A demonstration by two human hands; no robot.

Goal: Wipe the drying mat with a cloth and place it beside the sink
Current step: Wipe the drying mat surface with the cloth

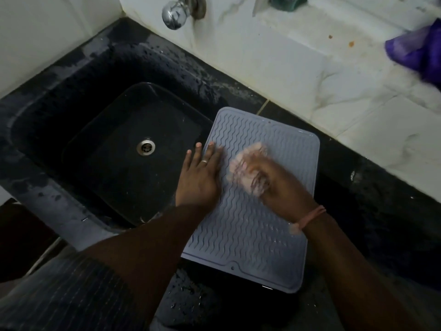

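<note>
The black sink (114,144) takes up the left, and the grey ridged drying mat (250,199) lies flat on the dark wet tabletop (358,192) just right of it, its left edge at the sink rim. The left hand (199,175), released and flat, pins that edge; the right hand (274,185) is clenched on a pale cloth (248,163), blurred. Best to press along the wavy ridges, working toward the near end where droplets show.

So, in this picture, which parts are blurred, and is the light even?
Head view: the right hand and the pale cloth under it are smeared by motion blur; the left hand, flat on the drying mat, is sharp. Light is uneven: the white tiled wall is bright, the dark sink dim, with glare on the tap.
</note>
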